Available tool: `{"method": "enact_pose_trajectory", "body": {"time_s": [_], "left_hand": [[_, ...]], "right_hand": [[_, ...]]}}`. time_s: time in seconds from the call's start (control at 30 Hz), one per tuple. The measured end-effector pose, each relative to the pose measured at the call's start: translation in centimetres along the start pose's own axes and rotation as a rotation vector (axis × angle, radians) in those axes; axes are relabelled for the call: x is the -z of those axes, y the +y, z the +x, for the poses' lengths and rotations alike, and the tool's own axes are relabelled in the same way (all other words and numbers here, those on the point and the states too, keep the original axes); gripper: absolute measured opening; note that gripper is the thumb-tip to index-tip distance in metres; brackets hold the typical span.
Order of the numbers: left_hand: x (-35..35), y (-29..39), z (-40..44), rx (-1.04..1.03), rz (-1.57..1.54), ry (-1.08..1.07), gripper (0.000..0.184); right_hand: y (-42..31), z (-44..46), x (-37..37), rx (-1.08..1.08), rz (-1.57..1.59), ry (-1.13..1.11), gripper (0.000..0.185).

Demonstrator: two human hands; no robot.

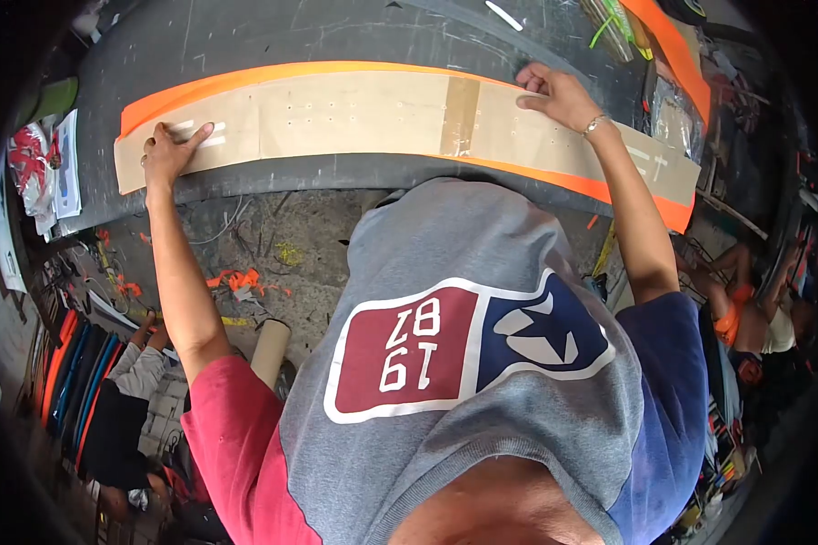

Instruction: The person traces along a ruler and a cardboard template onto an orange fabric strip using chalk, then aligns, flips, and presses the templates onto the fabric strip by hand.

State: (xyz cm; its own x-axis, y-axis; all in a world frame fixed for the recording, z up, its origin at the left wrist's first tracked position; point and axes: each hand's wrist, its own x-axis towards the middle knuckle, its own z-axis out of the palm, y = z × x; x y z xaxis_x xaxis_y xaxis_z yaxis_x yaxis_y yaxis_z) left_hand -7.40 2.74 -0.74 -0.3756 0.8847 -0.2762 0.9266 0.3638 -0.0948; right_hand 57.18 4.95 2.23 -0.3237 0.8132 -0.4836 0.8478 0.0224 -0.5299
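A long tan cardboard template point(364, 113) with rows of small holes and a strip of brown tape point(460, 113) lies across the dark table. Beneath it, orange material point(336, 68) shows along the far edge and at the near right edge. My left hand point(166, 156) rests on the template's left end, thumb and fingers spread. Over the far edge, right of the tape, is my right hand point(563, 102). Its fingers are bent and apart from the thumb, and I see nothing held in them.
A white stick-like piece point(503, 15) lies on the dark table point(245, 41). More orange material point(677, 54) and clear plastic point(677, 113) are at the right. Orange scraps point(241, 282) litter the floor, near a cardboard roll point(270, 350). Other people are at lower left and right.
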Motion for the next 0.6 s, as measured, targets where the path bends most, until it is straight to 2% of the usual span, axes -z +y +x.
{"method": "enact_pose_trajectory", "body": {"time_s": [0.03,0.1,0.13,0.17,0.2,0.27,0.33,0.37,0.4,0.43,0.47,0.5,0.53,0.57,0.6], "left_hand": [[0.0,-0.3,0.2,0.004,0.0,0.002,0.127],[-2.5,-2.5,3.0,-0.069,-0.037,-0.044,0.121],[-0.8,-1.2,1.5,-0.122,-0.141,-0.018,0.099],[-1.3,-1.2,1.1,-0.128,0.007,0.132,0.099],[-2.4,-2.2,1.5,-0.089,0.009,0.152,0.107],[0.6,0.0,-0.8,0.013,0.036,0.073,0.123],[0.5,0.3,-0.5,0.042,-0.002,0.059,0.122],[0.0,0.0,0.1,-0.026,-0.092,0.018,0.12],[-0.7,-0.9,0.7,-0.073,-0.169,-0.013,0.119],[-1.7,-0.8,1.7,-0.085,-0.046,0.007,0.114],[-3.0,-1.2,0.9,-0.112,-0.114,0.198,0.113],[-3.6,-1.2,1.4,-0.05,-0.032,0.122,0.113],[-1.8,-0.6,0.4,-0.039,-0.09,0.078,0.117],[0.2,0.2,-0.3,0.065,-0.091,0.01,0.123],[1.7,1.2,-1.9,0.148,-0.096,0.043,0.128]], "right_hand": [[0.5,-0.4,0.6,-0.012,-0.029,-0.002,0.039],[2.1,-0.9,1.3,0.185,-0.107,0.151,0.04],[2.4,-0.4,1.5,0.162,-0.041,0.243,0.038],[2.9,0.6,1.5,0.145,0.041,0.322,0.036],[4.4,1.8,1.9,0.242,0.011,0.403,0.03],[4.7,3.1,2.8,0.119,-0.084,0.459,0.031],[4.8,3.7,3.7,0.168,-0.265,0.438,0.036],[4.8,3.6,4.0,0.177,-0.247,0.413,0.037],[4.7,3.4,4.3,0.211,-0.218,0.381,0.038],[3.6,3.6,4.2,0.14,-0.136,0.314,0.042],[4.6,4.2,3.3,0.089,0.114,0.301,0.049],[6.5,5.5,2.6,0.053,0.196,0.256,0.052],[5.9,5.7,3.3,0.022,0.151,0.189,0.055],[6.6,6.5,3.3,0.069,0.118,0.153,0.044],[6.0,6.5,3.6,0.127,0.066,0.164,0.029]]}}
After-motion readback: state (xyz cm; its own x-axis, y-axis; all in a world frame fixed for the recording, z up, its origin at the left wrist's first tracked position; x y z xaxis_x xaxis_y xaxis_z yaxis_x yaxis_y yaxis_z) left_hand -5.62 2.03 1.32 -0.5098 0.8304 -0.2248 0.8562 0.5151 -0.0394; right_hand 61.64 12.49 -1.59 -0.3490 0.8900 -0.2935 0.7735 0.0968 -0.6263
